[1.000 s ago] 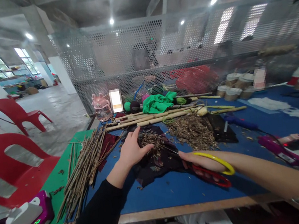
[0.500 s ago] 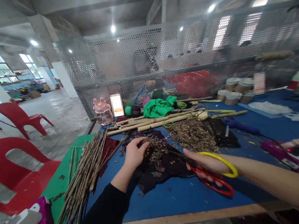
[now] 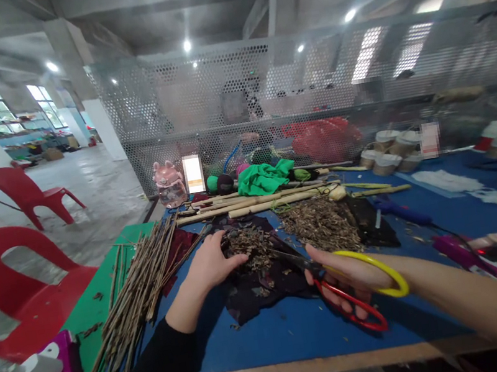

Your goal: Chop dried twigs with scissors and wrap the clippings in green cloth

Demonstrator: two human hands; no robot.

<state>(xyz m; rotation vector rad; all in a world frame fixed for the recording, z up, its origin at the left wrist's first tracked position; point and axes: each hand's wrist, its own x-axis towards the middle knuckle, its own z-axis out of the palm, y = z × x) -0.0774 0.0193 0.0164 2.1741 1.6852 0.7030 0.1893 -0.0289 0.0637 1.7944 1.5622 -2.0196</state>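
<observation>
My right hand (image 3: 347, 274) is closed around a pair of scissors (image 3: 316, 269) with one red and one yellow handle loop. Its dark blades point left, their tips at the right edge of a small heap of dry brown plant bits (image 3: 259, 253). At the left side of that heap is my left hand (image 3: 206, 262), thumb stretched apart from curved fingers. Its fingertips partly disappear at the heap, and I see nothing held. Under the heap lies a dark patterned cloth (image 3: 252, 301). A larger heap of chopped bits (image 3: 323, 224) lies to the right.
A bundle of thin dry sticks (image 3: 138, 297) lies at the left, with thicker pale canes (image 3: 274, 202) across the back. Green cloth (image 3: 266, 177) rests behind them. A blue glue gun (image 3: 403, 212) lies right, with a perforated metal screen (image 3: 198, 106) beyond the table.
My left hand has drawn back left and downward, its thumb spreading away from the fingers. My right hand has shifted slightly left, and the scissor blades now show more clearly beside the small heap.
</observation>
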